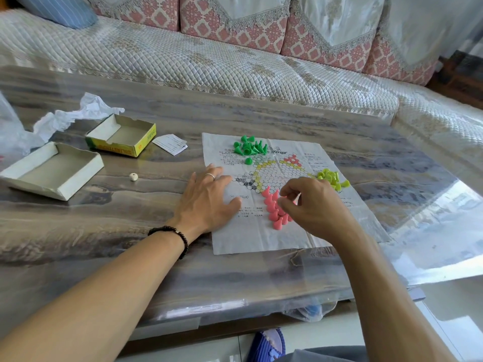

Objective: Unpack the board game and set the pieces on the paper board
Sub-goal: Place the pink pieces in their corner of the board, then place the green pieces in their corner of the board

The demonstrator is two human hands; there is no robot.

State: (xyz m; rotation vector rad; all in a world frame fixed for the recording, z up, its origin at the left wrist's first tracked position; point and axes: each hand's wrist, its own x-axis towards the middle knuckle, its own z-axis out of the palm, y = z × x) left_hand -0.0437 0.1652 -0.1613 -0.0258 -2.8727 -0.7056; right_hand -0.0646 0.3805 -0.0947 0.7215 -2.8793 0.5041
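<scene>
Two box halves lie open at the table's left. I see my left hand flat, fingers spread wide, pressing the paper board. My right hand pinches among the pink pieces; whether its grip holds one, I cannot tell. Green pieces sit on the board's far edge, yellow-green pieces at the right.

Left hand flat (fingers spread); right hand curled, pinching.
</scene>
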